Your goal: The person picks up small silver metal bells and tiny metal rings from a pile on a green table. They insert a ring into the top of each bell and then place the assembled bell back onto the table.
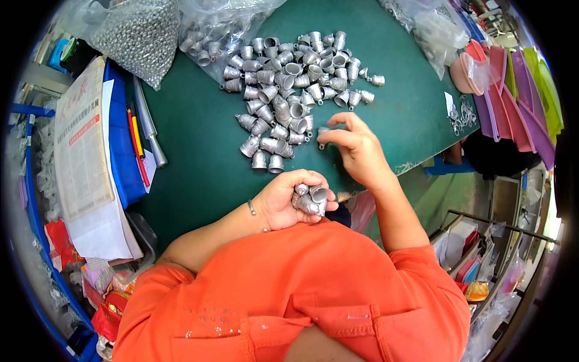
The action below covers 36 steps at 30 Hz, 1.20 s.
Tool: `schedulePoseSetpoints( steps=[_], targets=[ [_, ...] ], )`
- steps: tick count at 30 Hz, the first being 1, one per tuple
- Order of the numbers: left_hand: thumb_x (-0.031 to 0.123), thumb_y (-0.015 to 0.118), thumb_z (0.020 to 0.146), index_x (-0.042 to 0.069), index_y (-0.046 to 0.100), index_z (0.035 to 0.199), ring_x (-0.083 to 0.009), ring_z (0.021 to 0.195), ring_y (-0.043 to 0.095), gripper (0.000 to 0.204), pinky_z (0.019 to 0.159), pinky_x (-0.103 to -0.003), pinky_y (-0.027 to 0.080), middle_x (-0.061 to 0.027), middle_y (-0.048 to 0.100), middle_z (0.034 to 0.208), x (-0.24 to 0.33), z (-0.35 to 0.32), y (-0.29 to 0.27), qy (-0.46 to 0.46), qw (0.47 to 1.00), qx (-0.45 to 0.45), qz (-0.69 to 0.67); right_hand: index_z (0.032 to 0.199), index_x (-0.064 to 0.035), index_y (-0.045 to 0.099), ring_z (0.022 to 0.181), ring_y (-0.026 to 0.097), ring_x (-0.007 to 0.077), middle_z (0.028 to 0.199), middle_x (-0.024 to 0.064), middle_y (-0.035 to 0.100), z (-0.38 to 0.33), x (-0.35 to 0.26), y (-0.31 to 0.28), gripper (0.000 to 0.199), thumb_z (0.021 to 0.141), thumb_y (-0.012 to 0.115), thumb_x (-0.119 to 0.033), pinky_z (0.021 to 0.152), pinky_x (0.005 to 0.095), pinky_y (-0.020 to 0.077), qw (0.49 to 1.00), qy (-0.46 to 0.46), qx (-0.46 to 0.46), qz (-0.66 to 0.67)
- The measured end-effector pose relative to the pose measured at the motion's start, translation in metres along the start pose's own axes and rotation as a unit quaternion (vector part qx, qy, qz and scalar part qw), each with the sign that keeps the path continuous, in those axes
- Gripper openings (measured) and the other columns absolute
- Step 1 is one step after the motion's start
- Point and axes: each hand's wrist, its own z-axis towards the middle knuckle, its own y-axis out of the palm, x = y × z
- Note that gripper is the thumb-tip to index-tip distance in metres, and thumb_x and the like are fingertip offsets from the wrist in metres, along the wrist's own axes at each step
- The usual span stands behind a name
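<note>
Several small silver metal bells [310,202], each with a loop on top, are gathered in my left hand [278,202], its fingers curled round them near the table's front edge. To the right, my right hand [357,148] pinches one more bell [322,134] between thumb and fingertips, just above or on the table. Ahead of both hands spreads a loose heap of similar bells [289,78], some upright and others on their sides.
The table [205,133] has a green top. Behind it at the left stand clear bags, one full of small silver beads [136,39]. A blue tray [117,151] with papers and pens lies left; a pink bowl [467,73] and coloured plastic bins [512,96] sit right.
</note>
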Motion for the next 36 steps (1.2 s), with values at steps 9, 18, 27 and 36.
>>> schedulePoseSetpoints(
  steps=[9,18,27,36],
  targets=[
    [0.020,0.051,0.083,0.006,0.060,0.086,-0.0271,0.089,0.064,0.017,0.053,-0.033,0.050,-0.0130,0.064,0.091,0.001,0.002,-0.004,0.001,1.000,-0.012,-0.001,0.092,-0.0027,0.059,0.068,0.057,0.0250,0.086,0.0102,0.058,0.001,-0.005,0.017,0.031,0.069,0.075,-0.016,0.061,0.0345,0.0473,0.991,0.124,-0.001,0.046],
    [0.022,0.051,0.083,0.005,0.059,0.086,-0.0276,0.091,0.064,0.019,0.057,-0.034,0.053,-0.0144,0.063,0.092,0.001,0.000,-0.001,0.012,1.000,-0.014,-0.011,0.098,-0.0043,0.061,0.070,0.050,0.0062,0.097,0.0025,0.054,-0.010,-0.003,0.007,0.032,0.068,0.071,0.005,0.062,0.0216,0.0423,0.935,0.074,0.060,0.342],
    [0.023,0.050,0.082,0.003,0.059,0.086,-0.0281,0.092,0.063,0.022,0.059,-0.035,0.055,-0.0156,0.062,0.093,0.001,0.001,-0.002,0.036,0.999,-0.025,-0.028,0.102,-0.0026,0.061,0.086,0.054,0.0080,0.104,0.0038,0.055,-0.014,-0.002,-0.002,0.030,0.074,0.069,0.003,0.072,0.0216,0.0436,0.855,0.100,0.027,0.508],
    [0.023,0.050,0.083,0.003,0.058,0.086,-0.0284,0.092,0.063,0.022,0.059,-0.036,0.054,-0.0162,0.061,0.093,0.001,0.001,-0.003,0.038,0.999,-0.026,-0.021,0.099,-0.0025,0.061,0.088,0.054,0.0095,0.106,0.0066,0.055,-0.015,-0.002,-0.005,0.027,0.074,0.067,0.004,0.073,0.0216,0.0448,0.848,0.082,0.038,0.522]
  ],
)
